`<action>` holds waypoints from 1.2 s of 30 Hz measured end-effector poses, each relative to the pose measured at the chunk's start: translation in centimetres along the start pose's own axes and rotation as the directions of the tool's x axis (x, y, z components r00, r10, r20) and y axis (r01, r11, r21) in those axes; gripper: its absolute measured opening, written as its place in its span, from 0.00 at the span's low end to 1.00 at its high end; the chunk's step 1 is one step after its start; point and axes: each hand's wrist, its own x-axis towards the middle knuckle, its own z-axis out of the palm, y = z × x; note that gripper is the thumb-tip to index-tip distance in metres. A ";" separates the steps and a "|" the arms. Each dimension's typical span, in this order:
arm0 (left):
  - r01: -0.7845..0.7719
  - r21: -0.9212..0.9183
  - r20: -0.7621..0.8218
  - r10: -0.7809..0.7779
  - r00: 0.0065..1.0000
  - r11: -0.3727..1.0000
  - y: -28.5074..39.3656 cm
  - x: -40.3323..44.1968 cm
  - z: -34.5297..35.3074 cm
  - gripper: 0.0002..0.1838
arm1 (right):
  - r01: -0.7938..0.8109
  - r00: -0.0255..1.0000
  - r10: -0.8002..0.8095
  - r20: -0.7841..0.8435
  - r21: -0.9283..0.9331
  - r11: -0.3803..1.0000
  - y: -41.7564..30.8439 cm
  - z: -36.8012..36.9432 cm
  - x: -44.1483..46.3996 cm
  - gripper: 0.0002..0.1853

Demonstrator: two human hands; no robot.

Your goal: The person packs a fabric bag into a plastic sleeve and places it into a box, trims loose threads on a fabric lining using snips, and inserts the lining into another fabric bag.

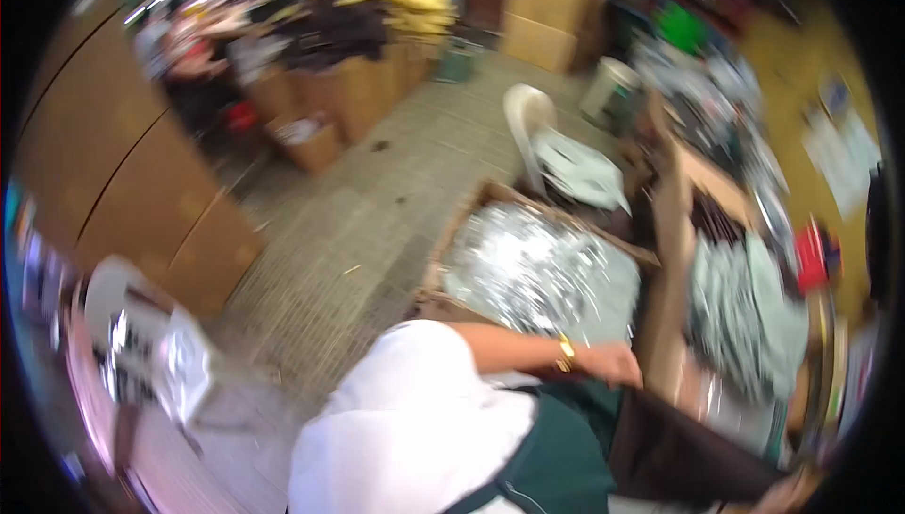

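Note:
My left hand (611,363), with a gold bracelet at the wrist, is closed on the upper left edge of a dark brown cloth (688,448). The cloth stretches down to the right, to my right hand (790,493), which is blurred at the lower right edge; its fingers cannot be made out. Beyond my left arm stands an open carton (452,255) holding shiny clear plastic packs (528,264). Pale green folded garments (745,306) lie to the right of a cardboard flap (667,269).
A white chair (528,118) bears pale green cloth. Tall cartons (141,193) stand at the left, near a white machine (179,363). Dark and yellow garments (405,5) are piled at the back. Stacked boxes (539,28) stand farther off.

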 end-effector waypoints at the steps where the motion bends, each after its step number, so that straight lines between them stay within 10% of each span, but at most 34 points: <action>1: -0.098 0.221 -0.099 0.122 0.988 0.970 -0.5 0.1 -1.1 0.18 | -0.006 0.994 -0.015 0.109 0.191 0.982 2.1 2.8 0.4 0.21; 2: -0.061 0.402 -0.202 0.153 0.967 0.914 -4.0 0.0 -4.1 0.17 | -0.078 0.996 0.087 0.025 -0.258 0.963 -7.7 -0.6 -0.1 0.20; 4: 0.137 0.682 -0.401 0.211 0.891 0.719 -11.2 0.2 -9.8 0.15 | -0.043 0.996 0.023 -0.085 -0.243 0.969 -4.3 -0.6 -0.3 0.16; 5: 0.194 0.480 -0.407 0.022 0.913 0.856 -10.2 -1.0 -10.8 0.13 | 0.044 0.998 -0.058 -0.017 -0.457 0.888 -7.3 -1.7 0.6 0.14; 7: 0.380 0.056 -0.399 -0.328 0.856 0.923 -7.0 -2.5 -9.9 0.24 | -0.172 0.976 0.156 -0.152 -0.099 0.980 -11.6 -0.7 0.8 0.12; 12: 0.600 -0.394 0.369 -0.478 0.797 0.696 -6.1 1.1 -2.6 0.43 | -0.419 0.856 0.346 0.384 0.123 0.900 -13.0 1.7 0.7 0.19; 18: 0.450 -0.027 0.368 -0.410 0.835 0.893 -8.5 5.3 3.6 0.58 | -0.882 0.408 0.638 0.653 0.101 0.460 -12.0 1.0 -5.7 0.23; 19: 0.420 0.032 0.247 -0.414 0.876 0.907 -7.4 5.5 4.6 0.46 | -0.919 0.252 0.635 0.730 -0.024 0.393 -12.1 0.8 -7.8 0.22; 22: 0.458 0.473 0.288 -0.623 0.727 0.753 -8.1 7.5 4.0 0.22 | -0.904 0.222 0.678 0.701 -0.112 0.412 -11.4 1.4 -15.6 0.19; 24: 0.441 0.436 0.221 -0.568 0.793 0.785 -9.4 6.7 3.6 0.12 | -0.620 0.618 0.559 0.553 -0.093 0.779 -10.1 0.9 -20.1 0.17; 28: 0.344 0.180 0.185 -0.375 0.908 0.922 -10.4 6.2 1.1 0.10 | -0.617 0.413 0.642 0.646 -0.320 0.719 -9.3 -2.6 -17.5 0.15; 30: 0.576 -0.418 0.165 -0.564 0.809 0.703 -8.8 5.6 1.3 0.21 | -0.590 0.496 0.649 0.577 -0.324 0.740 -9.8 -2.6 -15.4 0.16; 36: 0.344 0.161 0.307 -0.378 0.873 0.925 -8.1 6.9 3.0 0.37 | -0.581 0.796 0.527 0.297 0.134 0.803 -13.6 7.3 -11.3 0.24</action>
